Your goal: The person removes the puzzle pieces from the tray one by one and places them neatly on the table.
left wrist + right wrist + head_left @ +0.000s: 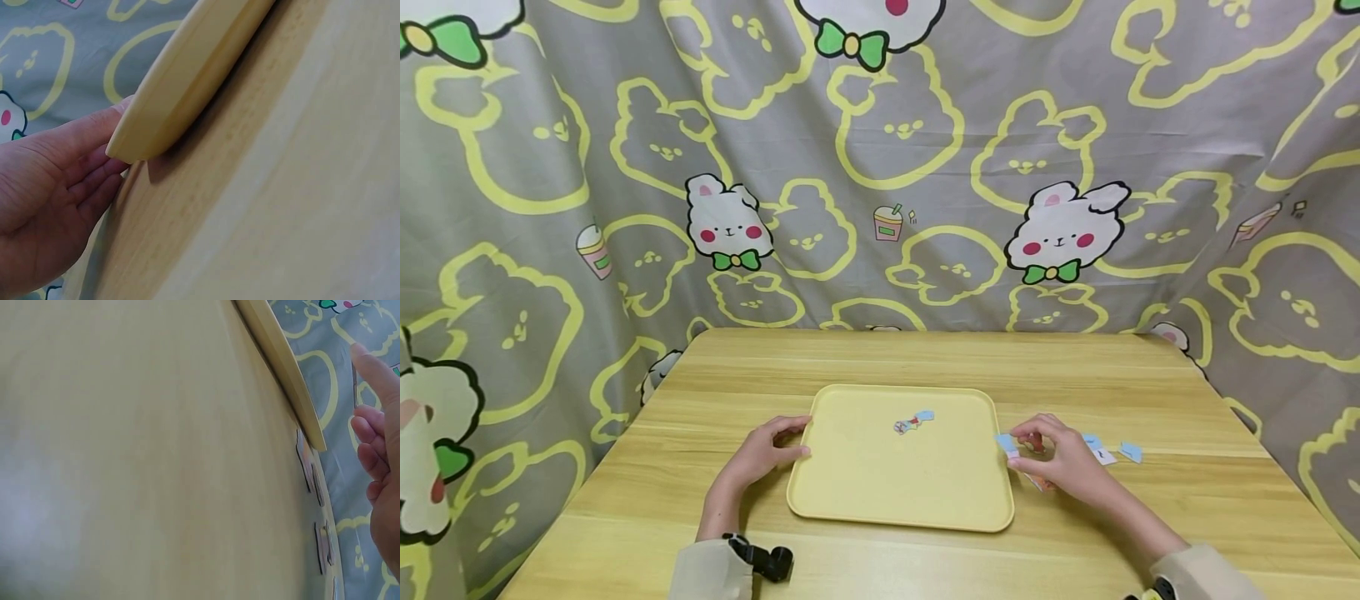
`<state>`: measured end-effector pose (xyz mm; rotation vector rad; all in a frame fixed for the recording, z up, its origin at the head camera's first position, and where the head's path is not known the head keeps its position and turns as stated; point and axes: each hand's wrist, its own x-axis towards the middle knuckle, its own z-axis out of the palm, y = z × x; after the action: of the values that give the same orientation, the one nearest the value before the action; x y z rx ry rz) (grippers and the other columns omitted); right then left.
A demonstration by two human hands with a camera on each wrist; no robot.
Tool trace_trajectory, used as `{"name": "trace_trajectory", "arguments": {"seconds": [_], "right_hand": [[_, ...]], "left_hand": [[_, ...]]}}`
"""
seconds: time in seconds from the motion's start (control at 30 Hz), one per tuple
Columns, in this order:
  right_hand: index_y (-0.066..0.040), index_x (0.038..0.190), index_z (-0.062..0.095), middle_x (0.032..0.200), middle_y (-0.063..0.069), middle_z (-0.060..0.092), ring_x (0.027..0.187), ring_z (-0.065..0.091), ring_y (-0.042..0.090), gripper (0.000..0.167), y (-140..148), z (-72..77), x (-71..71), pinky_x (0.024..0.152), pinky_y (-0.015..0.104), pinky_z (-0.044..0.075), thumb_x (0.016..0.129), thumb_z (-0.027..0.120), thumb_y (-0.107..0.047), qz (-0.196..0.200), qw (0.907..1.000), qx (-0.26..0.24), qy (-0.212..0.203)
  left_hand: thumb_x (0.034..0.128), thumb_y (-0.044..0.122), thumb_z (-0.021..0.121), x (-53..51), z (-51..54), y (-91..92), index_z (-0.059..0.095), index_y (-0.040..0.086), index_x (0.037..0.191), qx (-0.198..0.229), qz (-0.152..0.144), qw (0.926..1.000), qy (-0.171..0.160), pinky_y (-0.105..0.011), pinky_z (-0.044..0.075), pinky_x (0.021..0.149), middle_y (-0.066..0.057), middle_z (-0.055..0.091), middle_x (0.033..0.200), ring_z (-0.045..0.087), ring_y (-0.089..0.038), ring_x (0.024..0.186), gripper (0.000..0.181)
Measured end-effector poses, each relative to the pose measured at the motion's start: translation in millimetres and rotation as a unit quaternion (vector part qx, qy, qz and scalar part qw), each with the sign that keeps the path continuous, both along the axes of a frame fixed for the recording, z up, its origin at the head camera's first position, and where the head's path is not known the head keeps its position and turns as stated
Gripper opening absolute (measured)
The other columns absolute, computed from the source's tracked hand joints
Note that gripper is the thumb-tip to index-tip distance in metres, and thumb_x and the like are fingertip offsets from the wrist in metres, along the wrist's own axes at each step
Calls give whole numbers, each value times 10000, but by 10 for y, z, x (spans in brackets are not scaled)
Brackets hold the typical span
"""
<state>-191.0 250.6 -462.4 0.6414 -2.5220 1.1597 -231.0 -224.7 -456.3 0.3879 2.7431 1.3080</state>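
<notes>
A pale yellow tray (pixel 865 483) lies on the table, with a few small jigsaw pieces (pixel 914 422) touching or overlapping towards its far side. My left hand (pixel 767 450) holds the tray's left rim; in the left wrist view, the thumb meets the edge and the other fingers (pixel 94 181) curl below it. Beside the right rim, my right hand (pixel 1060 458) pinches a light blue and pink jigsaw piece (pixel 1007 444) between thumb and fingers. The right wrist view shows that piece (pixel 355 386) edge-on, raised above the table. An orange-red piece (pixel 1039 482) lies partly hidden under this hand.
More loose jigsaw pieces (pixel 1131 452) lie on the wooden table (pixel 925 358) right of the right hand. A grey patterned curtain (pixel 820 150) hangs behind the table and along both sides. A black wrist device (pixel 767 560) sits at the left sleeve.
</notes>
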Motion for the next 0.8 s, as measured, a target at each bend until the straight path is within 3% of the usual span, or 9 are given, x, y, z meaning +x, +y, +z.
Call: {"name": "trace_trajectory", "arguments": {"seconds": [0.8], "right_hand": [[-223, 970, 675, 914, -53, 643, 821, 536, 99, 318, 225, -41, 61, 700, 182, 444, 725, 859, -137, -112, 9996, 11, 274]], "left_hand": [[869, 232, 747, 0, 10, 10, 604, 73, 1334, 36, 24, 10000, -78, -528, 382, 1129, -157, 595, 1361, 508, -363, 1314, 512]]}}
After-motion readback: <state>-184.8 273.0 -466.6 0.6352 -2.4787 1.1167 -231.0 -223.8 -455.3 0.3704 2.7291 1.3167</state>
